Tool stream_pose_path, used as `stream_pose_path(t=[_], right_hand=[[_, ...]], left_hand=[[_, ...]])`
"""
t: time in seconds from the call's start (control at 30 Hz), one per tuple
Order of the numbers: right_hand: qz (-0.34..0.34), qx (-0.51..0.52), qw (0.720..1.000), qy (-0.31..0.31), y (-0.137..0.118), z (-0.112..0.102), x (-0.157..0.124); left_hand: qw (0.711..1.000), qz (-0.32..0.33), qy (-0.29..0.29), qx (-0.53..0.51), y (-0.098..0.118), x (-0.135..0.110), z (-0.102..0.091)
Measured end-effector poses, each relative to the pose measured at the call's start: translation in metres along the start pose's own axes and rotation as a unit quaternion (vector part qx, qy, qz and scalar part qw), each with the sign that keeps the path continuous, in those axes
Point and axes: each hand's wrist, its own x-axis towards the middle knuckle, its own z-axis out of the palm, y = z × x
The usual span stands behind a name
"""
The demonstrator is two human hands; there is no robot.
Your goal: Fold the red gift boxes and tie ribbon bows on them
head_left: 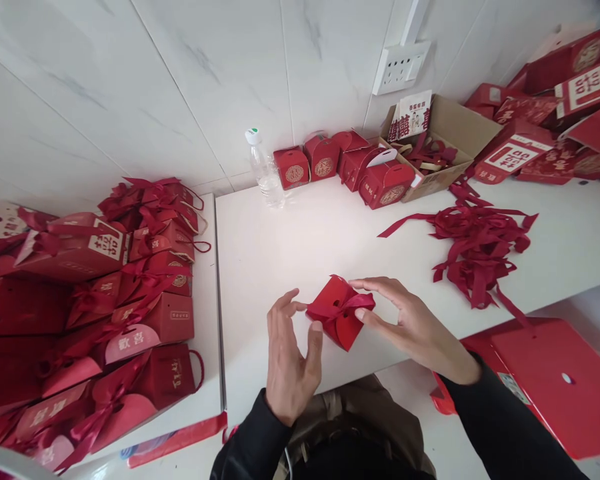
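Observation:
A small red gift box point(347, 328) lies on the white table in front of me, with a dark red ribbon point(336, 308) tied in a bow across its top. Left of it is my left hand point(291, 353), open, its fingers curved and spread, the thumb by the box's near left side. On the other side, my right hand point(405, 320) has its index finger stretched along the far right edge. Its thumb touches the bow's right loop, and thumb and index finger stay apart. Whether my left fingertips touch the ribbon's left end I cannot tell.
Many ribboned red boxes point(175, 313) crowd the left table. At the wall stand a water bottle point(267, 170), several small red boxes point(293, 168) and an open cardboard box point(443, 180). A ribbon heap point(480, 233) lies right, above a red lid point(555, 380); more boxes point(515, 157) fill the far right.

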Motion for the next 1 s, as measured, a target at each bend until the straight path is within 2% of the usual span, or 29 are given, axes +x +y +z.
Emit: stream_pose_path(t=[0.03,0.1,0.2,0.3,0.5,0.57,0.63,0.67,0.73,0.77,0.8,0.87,0.93,1.0], right_hand=[[0.006,0.023,0.999,-0.022,-0.001,-0.003,0.001],[0.013,0.041,0.999,-0.027,0.0,-0.008,0.006],[-0.013,0.003,1.0,-0.022,0.004,-0.009,0.018],[-0.033,-0.035,0.998,-0.051,0.007,-0.005,0.03],[0.014,-0.046,0.998,-0.051,0.008,-0.001,0.032],[0.033,-0.039,0.997,-0.053,0.008,0.0,0.029],[0.047,-0.033,0.998,-0.037,0.007,0.0,0.026],[0.051,-0.032,0.998,-0.019,0.006,0.0,0.023],[0.05,-0.033,0.998,0.02,0.006,0.0,0.018],[0.042,-0.036,0.998,0.025,0.006,0.0,0.014],[0.03,-0.04,0.999,0.019,0.007,0.001,0.012],[-0.003,-0.052,0.999,0.0,0.009,0.003,0.008],[-0.027,-0.069,0.997,0.001,0.01,0.007,0.008],[-0.035,-0.087,0.995,0.018,0.011,0.011,0.01]], left_hand=[[1.0,-0.014,-0.008,-0.017,-0.001,0.002,-0.001],[0.998,-0.032,-0.027,-0.039,-0.003,0.007,-0.002],[0.995,-0.052,-0.043,-0.077,-0.006,0.013,0.0],[0.987,-0.09,-0.047,-0.126,-0.008,0.014,0.003],[0.955,-0.181,0.012,-0.234,-0.012,0.014,0.009],[0.944,-0.195,0.016,-0.264,-0.014,0.014,0.01],[0.953,-0.177,0.043,-0.242,-0.014,0.012,0.01],[0.965,-0.15,0.077,-0.202,-0.012,0.01,0.009],[0.981,-0.068,0.157,-0.089,-0.006,0.004,0.009],[0.984,-0.028,0.173,-0.031,-0.002,0.0,0.009],[0.986,0.004,0.165,0.019,0.003,-0.003,0.01],[0.99,0.036,0.109,0.078,0.01,-0.008,0.013],[0.992,0.041,0.068,0.095,0.015,-0.01,0.017],[0.994,0.043,0.055,0.083,0.014,-0.01,0.02]])
